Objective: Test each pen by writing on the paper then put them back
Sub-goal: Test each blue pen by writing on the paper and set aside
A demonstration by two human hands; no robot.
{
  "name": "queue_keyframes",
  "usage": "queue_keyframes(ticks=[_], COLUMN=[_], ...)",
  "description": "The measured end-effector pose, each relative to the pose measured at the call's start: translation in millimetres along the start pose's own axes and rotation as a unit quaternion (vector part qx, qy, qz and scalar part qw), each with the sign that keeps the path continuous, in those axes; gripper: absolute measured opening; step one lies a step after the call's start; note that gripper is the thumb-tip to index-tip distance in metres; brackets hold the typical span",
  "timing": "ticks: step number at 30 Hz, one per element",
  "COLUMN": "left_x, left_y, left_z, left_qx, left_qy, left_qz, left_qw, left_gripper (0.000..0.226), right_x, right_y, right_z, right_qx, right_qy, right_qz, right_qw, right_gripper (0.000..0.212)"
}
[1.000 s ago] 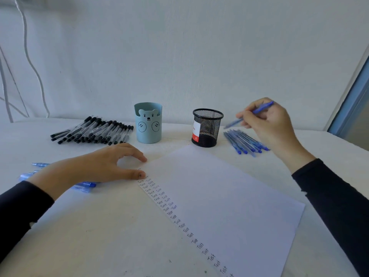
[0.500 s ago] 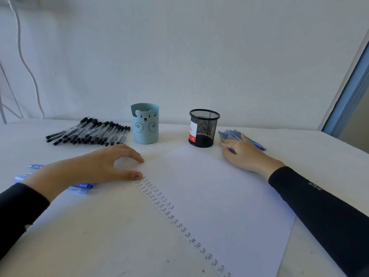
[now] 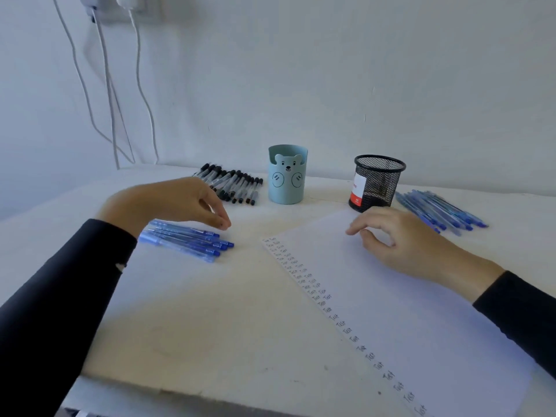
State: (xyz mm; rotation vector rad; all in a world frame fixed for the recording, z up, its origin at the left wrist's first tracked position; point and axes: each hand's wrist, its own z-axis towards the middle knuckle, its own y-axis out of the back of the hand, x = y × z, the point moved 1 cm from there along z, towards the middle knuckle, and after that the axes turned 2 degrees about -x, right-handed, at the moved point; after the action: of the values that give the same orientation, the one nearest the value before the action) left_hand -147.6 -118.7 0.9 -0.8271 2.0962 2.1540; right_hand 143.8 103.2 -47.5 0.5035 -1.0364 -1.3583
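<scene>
Left hand point(image 3: 168, 203) loose, empty, over blue pens point(image 3: 186, 239); right hand point(image 3: 403, 245) loose, empty, on paper point(image 3: 436, 326). Long "Test" column point(image 3: 316, 293) written; pens apparently not yet put back.

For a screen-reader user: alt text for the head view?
Two empty hands over a white table: left hand above a cluster of blue pens, right hand over paper lined with "Test". A bear cup and mesh cup stand behind.
</scene>
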Motion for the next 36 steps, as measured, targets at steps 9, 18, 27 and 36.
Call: queue_keyframes(ticks=[9, 18, 27, 36], left_x=[14, 10, 2, -89], left_y=[5, 2, -9, -68], left_z=[-3, -2, 5, 13], left_qx=[0.027, 0.052, -0.005, -0.13], left_qy=[0.022, -0.004, -0.027, -0.236], left_qz=[0.057, 0.049, 0.073, -0.075], left_qw=[0.998, 0.997, 0.997, 0.96], left_gripper=[0.01, 0.052, 0.004, 0.005], right_x=[-4, -5, -6, -9], right_y=[-2, -2, -3, -4], right_z=[-3, -4, -4, -2], right_qx=[-0.001, 0.007, 0.011, 0.016], right_qy=[0.022, 0.007, 0.002, 0.004], right_qz=[0.014, 0.016, 0.009, 0.003], right_qw=[1.0, 1.0, 1.0, 1.0], right_gripper=[0.023, 0.022, 0.022, 0.023])
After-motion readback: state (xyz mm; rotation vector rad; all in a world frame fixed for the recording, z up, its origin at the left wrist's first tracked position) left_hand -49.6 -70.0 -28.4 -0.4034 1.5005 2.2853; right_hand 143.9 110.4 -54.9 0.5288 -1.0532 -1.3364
